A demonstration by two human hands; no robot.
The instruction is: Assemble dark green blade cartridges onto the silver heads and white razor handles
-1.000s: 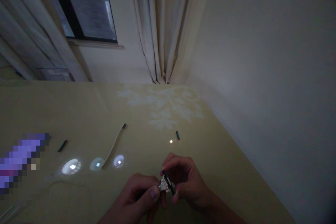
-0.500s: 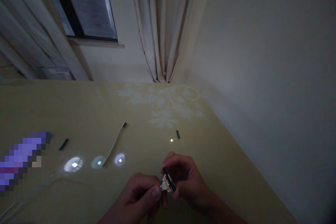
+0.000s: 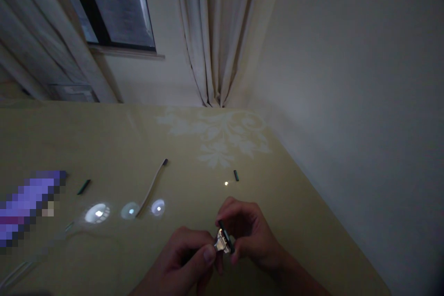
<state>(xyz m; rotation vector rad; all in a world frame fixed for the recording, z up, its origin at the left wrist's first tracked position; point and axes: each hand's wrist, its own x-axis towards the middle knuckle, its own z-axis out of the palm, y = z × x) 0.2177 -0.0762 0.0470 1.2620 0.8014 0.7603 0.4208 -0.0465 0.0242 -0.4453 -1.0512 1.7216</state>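
Observation:
Low in the head view, my left hand [image 3: 189, 256] pinches a small shiny metal piece [image 3: 220, 242] between thumb and fingers; its exact kind is unclear. My right hand [image 3: 251, 229] is closed on a narrow black strip [image 3: 227, 237], with fingertips at both of its ends. The strip lies tilted against the wide end of the metal piece, and the two touch. Beyond my right hand, a similar small dark strip [image 3: 236, 175] rests on the table. To the left lie a thin pale stick with a dark tip [image 3: 151, 186] and another dark strip [image 3: 83, 187].
The glossy yellowish table [image 3: 194, 185] carries a white floral pattern and bright light reflections. A blurred-out purple object [image 3: 27, 208] lies at the left, with a thin pale cord-like thing [image 3: 17, 273] below it. A wall [image 3: 347, 101] borders the right edge; curtains [image 3: 218, 32] hang behind.
The black strip and metal piece have shifted slightly right in my hands, still pressed together. The whole view has moved a little; things on the table appear slightly higher.

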